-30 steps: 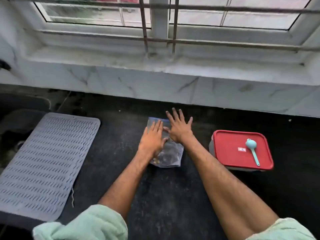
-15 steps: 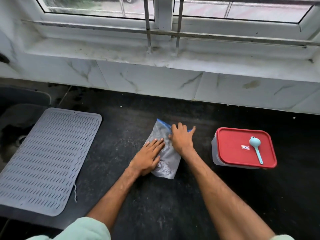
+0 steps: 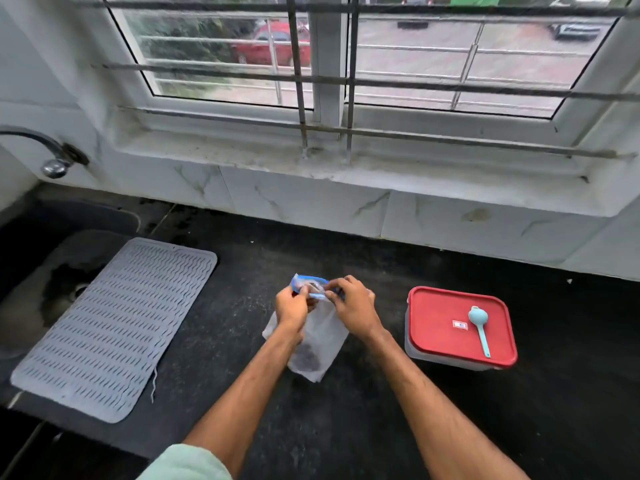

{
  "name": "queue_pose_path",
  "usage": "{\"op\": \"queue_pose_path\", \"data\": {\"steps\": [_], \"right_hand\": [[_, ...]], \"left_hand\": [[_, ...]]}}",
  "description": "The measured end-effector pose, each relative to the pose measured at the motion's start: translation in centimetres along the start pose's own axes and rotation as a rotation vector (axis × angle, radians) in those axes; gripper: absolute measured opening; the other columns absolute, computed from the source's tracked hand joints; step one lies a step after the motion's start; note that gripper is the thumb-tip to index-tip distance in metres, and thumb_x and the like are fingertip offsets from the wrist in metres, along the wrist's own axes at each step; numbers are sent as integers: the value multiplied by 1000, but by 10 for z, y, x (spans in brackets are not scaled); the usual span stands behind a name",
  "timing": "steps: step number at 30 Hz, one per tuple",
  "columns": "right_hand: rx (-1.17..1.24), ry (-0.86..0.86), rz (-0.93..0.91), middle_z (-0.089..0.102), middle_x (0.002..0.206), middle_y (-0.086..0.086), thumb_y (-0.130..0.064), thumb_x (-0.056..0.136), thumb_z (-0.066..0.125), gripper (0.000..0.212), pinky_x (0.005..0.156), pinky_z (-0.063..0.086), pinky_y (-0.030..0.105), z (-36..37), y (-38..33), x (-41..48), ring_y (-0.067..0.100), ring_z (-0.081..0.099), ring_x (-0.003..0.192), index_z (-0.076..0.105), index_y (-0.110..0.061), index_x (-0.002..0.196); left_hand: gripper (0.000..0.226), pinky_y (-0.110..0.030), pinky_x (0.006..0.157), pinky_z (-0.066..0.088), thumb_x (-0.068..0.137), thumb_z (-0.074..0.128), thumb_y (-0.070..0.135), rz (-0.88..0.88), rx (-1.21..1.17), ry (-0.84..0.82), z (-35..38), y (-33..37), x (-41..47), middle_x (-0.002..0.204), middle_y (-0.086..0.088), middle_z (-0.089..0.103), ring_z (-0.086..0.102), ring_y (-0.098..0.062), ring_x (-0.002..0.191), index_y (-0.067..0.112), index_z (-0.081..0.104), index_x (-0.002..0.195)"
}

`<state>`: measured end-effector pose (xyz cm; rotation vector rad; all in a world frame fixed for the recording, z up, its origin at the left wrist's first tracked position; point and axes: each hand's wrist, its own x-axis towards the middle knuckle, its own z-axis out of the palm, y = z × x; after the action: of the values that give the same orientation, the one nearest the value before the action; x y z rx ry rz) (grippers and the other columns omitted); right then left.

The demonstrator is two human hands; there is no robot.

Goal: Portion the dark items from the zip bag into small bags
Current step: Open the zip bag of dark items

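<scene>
A clear zip bag (image 3: 322, 337) with a blue zip strip stands on the black counter in the middle. Dark items (image 3: 307, 356) lie in its bottom. My left hand (image 3: 290, 308) pinches the left side of the bag's top. My right hand (image 3: 353, 304) pinches the right side of the top. The blue mouth of the bag shows between my fingers, partly parted. No small bags are in view.
A box with a red lid (image 3: 457, 329) stands to the right, with a light blue scoop (image 3: 479, 325) lying on it. A grey ribbed mat (image 3: 114, 327) lies to the left over a dark sink (image 3: 41, 278). A tap (image 3: 52, 157) juts from the left wall.
Both hands left off pressing the bag flat on the counter. They lifted its top upright and now grip the zip edge from both sides. The camera tilted up toward the window.
</scene>
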<state>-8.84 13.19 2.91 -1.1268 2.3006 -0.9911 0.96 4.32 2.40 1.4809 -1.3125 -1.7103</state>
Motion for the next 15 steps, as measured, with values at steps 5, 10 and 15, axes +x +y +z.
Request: {"op": "queue_pose_path", "data": {"steps": [5,10,15], "right_hand": [[447,-39,333,72,86,4,-3,84,64,17,69,56,26,-20,-8,5,14,66,77,76,-8,95],[768,-172,335,68,103,24,5,98,44,28,80,54,30,-35,-19,-5,21,63,85,69,3,108],[954,-342,427,64,86,12,7,100,34,32,58,54,24,-46,-31,-22,18,60,71,62,10,115]], "left_hand": [[27,-39,67,53,87,39,-1,-191,-319,-35,0,8,-30,79,-20,63,60,-30,67,-1,66,83],[36,-44,73,54,94,58,46,72,52,88,-9,4,-52,80,-5,65,62,-23,73,11,62,88],[34,-11,76,47,90,68,26,585,424,93,-30,-3,-69,109,9,62,62,-5,91,22,59,124]]}}
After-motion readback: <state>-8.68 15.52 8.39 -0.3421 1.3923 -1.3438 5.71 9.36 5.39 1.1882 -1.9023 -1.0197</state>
